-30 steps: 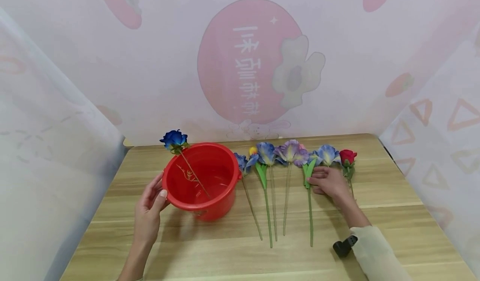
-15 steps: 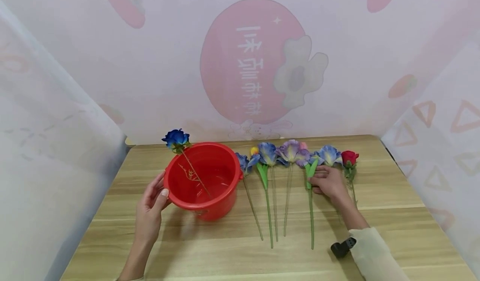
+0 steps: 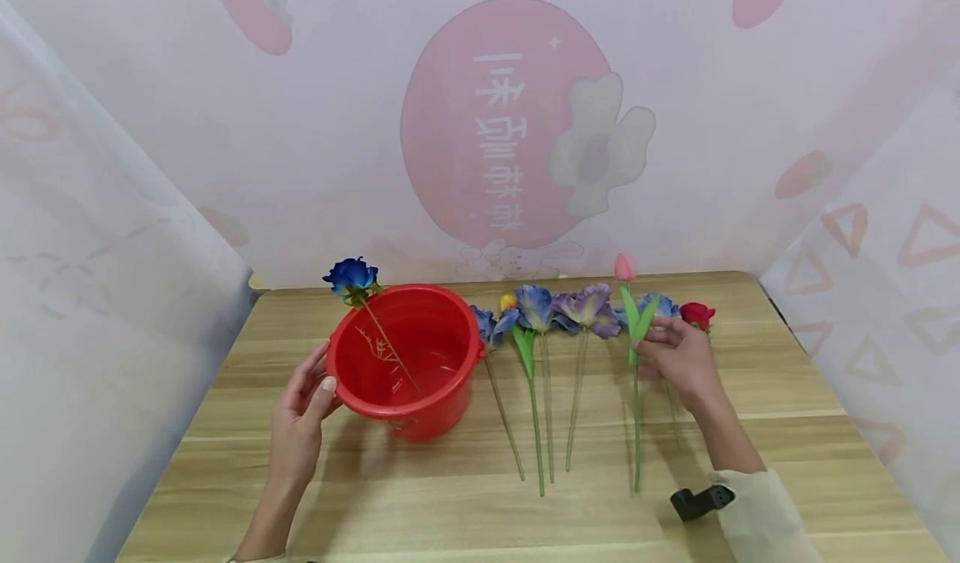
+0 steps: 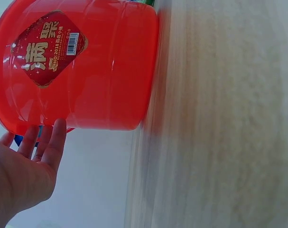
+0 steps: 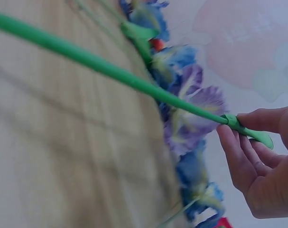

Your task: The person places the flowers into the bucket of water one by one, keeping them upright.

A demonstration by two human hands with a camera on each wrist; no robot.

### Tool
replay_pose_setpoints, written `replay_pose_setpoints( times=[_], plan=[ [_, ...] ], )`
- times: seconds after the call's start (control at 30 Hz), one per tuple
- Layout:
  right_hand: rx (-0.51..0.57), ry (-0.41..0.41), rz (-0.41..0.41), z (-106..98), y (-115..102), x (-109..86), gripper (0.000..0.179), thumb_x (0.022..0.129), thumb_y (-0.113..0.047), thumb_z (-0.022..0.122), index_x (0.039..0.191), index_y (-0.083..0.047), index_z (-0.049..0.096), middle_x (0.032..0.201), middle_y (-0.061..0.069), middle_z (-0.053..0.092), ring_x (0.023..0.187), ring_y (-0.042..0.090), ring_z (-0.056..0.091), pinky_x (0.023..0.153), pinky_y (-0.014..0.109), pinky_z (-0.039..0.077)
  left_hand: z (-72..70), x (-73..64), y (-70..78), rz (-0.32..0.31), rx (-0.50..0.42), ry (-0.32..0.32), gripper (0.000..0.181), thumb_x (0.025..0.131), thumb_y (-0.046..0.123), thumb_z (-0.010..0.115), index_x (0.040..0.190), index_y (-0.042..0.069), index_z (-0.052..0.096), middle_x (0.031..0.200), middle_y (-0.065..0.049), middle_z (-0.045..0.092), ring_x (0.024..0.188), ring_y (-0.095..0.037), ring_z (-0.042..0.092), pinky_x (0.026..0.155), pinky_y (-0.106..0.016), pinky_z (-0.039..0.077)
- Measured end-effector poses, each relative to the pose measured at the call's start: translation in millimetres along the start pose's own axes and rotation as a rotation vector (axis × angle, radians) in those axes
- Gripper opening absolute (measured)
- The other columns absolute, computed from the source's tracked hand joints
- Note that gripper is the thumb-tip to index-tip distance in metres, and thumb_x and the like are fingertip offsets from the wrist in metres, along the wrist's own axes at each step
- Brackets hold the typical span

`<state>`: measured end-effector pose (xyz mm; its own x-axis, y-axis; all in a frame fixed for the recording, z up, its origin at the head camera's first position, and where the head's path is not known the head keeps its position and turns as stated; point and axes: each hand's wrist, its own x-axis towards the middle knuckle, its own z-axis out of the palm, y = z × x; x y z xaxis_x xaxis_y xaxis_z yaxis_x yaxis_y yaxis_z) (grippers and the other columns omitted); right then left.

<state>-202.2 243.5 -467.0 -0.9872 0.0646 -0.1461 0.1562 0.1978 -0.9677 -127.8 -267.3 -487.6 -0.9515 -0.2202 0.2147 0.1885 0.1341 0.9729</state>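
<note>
My right hand (image 3: 678, 359) pinches the green stem of a pink tulip (image 3: 625, 268) just below its leaves, the bloom raised above the other flowers. In the right wrist view the stem (image 5: 134, 81) slants across, its upper end between thumb and fingers (image 5: 246, 166). My left hand (image 3: 300, 417) rests against the left side of a red bucket (image 3: 442, 413), thumb at the rim, fingers extended along the outside in the left wrist view. A blue rose (image 3: 352, 278) leans inside the bucket, bloom beyond the rim.
Right of the bucket, several artificial flowers lie in a row on the wooden table (image 3: 465, 505): blue irises (image 3: 535, 306), a purple iris (image 3: 588, 309), a yellow tulip (image 3: 507, 302) and a red rose (image 3: 697, 314). A printed backdrop (image 3: 337, 129) stands behind.
My right hand has lifted the pink tulip from the row and shifted slightly right; its bloom now shows clearly. The left hand and bucket have stayed in place.
</note>
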Motion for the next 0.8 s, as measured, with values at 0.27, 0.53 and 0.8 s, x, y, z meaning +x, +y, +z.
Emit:
replay_pose_setpoints(
  times=[0.27, 0.53, 0.8],
  plan=[
    [0.001, 0.011, -0.078, 2.2, -31.0, -12.1, 0.061, 0.102, -0.013, 0.074, 0.154, 0.003, 0.046, 0.114, 0.000, 0.070, 0.093, 0.002, 0.076, 0.081, 0.035, 0.068, -0.8, 0.9, -0.2, -0.011, 0.012, 0.001, 0.050, 0.112, 0.018, 0.055, 0.161, 0.016, 0.049, 0.150, 0.006, 0.062, 0.125, -0.002, 0.068, 0.090, -0.018, 0.063],
    [0.022, 0.021, -0.130, 17.6, -58.1, -18.0, 0.062, 0.101, -0.015, 0.076, 0.155, 0.000, 0.049, 0.120, 0.003, 0.068, 0.097, 0.002, 0.075, 0.084, 0.033, 0.068, -0.8, 1.6, -0.8, -0.012, -0.007, 0.005, 0.049, 0.112, 0.016, 0.056, 0.161, 0.016, 0.050, 0.149, 0.004, 0.063, 0.125, -0.006, 0.069, 0.090, -0.019, 0.063],
    [0.152, 0.043, -0.193, 36.3, -85.1, -17.1, 0.052, 0.099, -0.010, 0.077, 0.146, -0.002, 0.054, 0.115, -0.002, 0.069, 0.099, 0.005, 0.075, 0.081, 0.029, 0.068, 0.2, 0.3, 0.4, -0.010, -0.016, 0.008, 0.049, 0.112, 0.016, 0.056, 0.160, 0.014, 0.050, 0.146, 0.007, 0.065, 0.123, -0.005, 0.069, 0.089, -0.019, 0.063]
  ],
)
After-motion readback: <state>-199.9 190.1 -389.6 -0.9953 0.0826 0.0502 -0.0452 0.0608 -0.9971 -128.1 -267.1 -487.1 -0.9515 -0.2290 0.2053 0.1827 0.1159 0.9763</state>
